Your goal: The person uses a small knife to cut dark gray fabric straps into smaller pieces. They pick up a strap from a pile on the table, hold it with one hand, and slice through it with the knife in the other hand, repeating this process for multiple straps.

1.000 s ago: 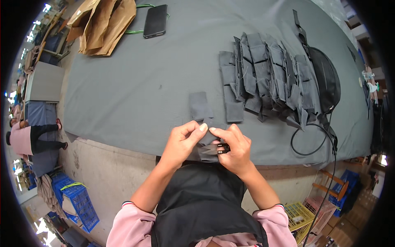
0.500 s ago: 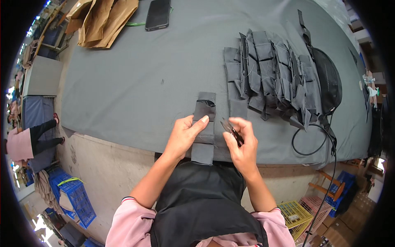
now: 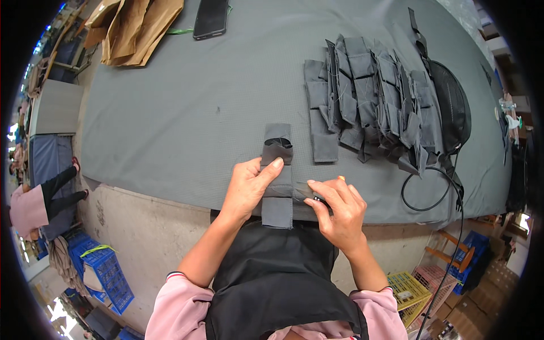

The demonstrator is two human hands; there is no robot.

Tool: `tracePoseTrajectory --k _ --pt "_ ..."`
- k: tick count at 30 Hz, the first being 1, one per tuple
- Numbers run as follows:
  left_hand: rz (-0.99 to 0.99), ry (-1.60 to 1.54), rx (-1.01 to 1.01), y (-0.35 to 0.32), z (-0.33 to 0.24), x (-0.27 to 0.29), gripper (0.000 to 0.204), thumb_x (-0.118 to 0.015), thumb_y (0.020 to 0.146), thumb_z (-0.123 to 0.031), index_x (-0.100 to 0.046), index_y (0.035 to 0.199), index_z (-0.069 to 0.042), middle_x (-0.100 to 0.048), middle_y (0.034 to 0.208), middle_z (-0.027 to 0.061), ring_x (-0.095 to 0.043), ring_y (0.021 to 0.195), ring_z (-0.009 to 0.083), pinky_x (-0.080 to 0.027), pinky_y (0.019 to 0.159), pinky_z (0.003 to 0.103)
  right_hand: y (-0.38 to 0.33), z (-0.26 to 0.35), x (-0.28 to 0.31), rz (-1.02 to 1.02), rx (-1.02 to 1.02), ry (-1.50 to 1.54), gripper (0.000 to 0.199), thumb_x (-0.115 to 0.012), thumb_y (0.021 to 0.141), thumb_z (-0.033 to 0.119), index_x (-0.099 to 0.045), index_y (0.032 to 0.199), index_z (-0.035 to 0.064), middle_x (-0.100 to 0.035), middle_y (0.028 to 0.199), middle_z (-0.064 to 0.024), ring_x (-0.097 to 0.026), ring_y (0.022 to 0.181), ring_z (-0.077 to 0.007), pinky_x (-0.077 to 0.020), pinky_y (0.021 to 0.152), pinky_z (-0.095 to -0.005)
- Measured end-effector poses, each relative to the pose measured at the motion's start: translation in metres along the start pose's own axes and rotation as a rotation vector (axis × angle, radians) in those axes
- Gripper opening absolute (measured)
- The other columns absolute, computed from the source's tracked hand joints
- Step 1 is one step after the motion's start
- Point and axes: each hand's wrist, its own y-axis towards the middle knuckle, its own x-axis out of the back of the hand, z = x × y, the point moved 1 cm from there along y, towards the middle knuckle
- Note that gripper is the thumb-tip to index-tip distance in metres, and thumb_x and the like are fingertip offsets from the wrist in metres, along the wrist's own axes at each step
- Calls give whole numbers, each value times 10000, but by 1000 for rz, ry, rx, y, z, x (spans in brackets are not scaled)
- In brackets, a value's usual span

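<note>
A grey fabric strip with an open pocket fold near its far end lies across the table's front edge. My left hand grips it at the left side, thumb on top and the other fingers mostly hidden. Just right of the strip, my right hand is closed round small black thread snips, mostly covered by the fingers. Its thumb and forefinger come close together near the strip's right edge. A thin, dull grey shape shows between them and the strip, too blurred to make out.
On the grey-covered table, a pile of similar strips lies right, beside a black pouch with a cord. A phone and brown paper lie far left. Crates stand below right. Another person is at left.
My right hand has turned, and its fingertips have moved left toward the strip's edge. The snips' blades, plain to see before, are now hard to make out. My left hand keeps its grip.
</note>
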Motion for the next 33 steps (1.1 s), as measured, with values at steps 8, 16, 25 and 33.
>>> tracePoseTrajectory --k 8,16,25,33 --pt "-11 105 -32 1 1 3 296 -622 903 -279 -656 915 15 -551 698 -62 -413 625 9 -348 537 192 1 6 3 11 36 -28 307 -747 675 104 -659 969 82 -602 759 -1 -551 611 -151 -366 528 -293" --pt "-39 71 -69 -1 1 1 277 -617 905 -256 -652 876 17 -522 663 -78 -383 587 2 -322 498 196 0 7 -2 -1 55 -51 306 -750 666 101 -667 960 92 -606 748 6 -555 609 -145 -367 525 -286" --pt "-36 172 -87 0 4 3 317 -616 895 -295 -644 807 8 -489 605 -75 -365 561 8 -305 476 211 -4 4 1 -31 -54 84 246 -740 680 75 -672 916 84 -608 732 -18 -539 580 -174 -395 532 -289" --pt "-20 248 -86 -8 -11 0 296 -609 895 -280 -658 885 12 -512 623 -67 -392 575 18 -327 497 214 16 -2 10 203 -161 274 218 -729 693 128 -661 892 73 -581 729 -47 -531 586 -206 -420 547 -308"
